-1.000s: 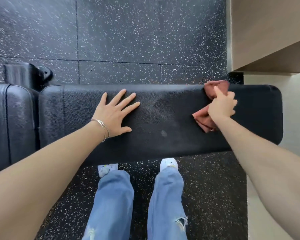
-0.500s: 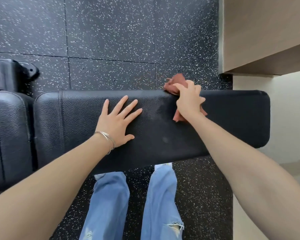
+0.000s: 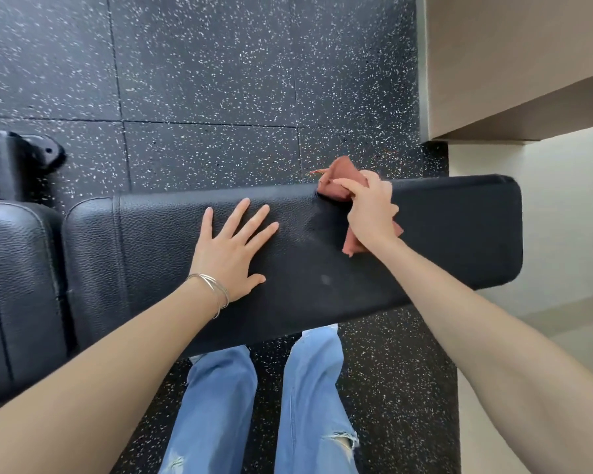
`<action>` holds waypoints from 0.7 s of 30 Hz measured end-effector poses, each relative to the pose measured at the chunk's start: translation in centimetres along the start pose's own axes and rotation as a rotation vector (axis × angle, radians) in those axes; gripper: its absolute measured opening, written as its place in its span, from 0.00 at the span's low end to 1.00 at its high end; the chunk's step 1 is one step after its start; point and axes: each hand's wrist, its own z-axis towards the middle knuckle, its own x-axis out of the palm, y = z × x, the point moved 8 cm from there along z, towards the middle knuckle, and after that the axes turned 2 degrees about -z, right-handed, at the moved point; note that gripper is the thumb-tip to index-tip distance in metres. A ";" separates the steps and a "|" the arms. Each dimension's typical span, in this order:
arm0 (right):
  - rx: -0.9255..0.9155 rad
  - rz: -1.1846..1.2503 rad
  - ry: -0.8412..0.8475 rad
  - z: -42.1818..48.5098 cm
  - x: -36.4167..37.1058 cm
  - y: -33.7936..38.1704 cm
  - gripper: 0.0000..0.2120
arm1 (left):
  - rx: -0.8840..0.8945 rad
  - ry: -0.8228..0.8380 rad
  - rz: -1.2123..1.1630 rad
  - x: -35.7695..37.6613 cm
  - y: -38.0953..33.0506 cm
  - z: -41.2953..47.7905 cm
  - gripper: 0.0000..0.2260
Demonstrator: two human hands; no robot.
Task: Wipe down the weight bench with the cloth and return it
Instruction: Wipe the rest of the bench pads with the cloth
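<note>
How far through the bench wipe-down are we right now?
Done: a darker smear beside the cloth suggests the middle of the bench got wiped. In hand: right hand grips the cloth at the far edge; left hand lies flat, bracing. Left: a pale spot near the front, the seat pad, and returning the cloth.

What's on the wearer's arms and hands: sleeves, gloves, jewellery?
No gloves and no rings visible on the left hand or the right hand. Both forearms are uncovered as far as the frame shows, with no sleeve in view. A few thin silver bangles circle the left wrist. The right wrist carries no watch or band.
</note>
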 end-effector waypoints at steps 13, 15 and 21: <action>-0.201 0.012 -0.057 -8.7 4.8 14.2 0.30 | -0.197 0.034 0.027 0.2 9.2 -8.3 0.46; -0.398 -0.035 -0.032 -9.4 4.7 14.1 0.29 | -0.186 0.037 0.036 0.3 9.2 -8.4 0.46; 0.214 0.203 -0.198 -6.0 2.1 1.9 0.24 | -0.191 0.019 0.031 0.3 9.1 -8.2 0.46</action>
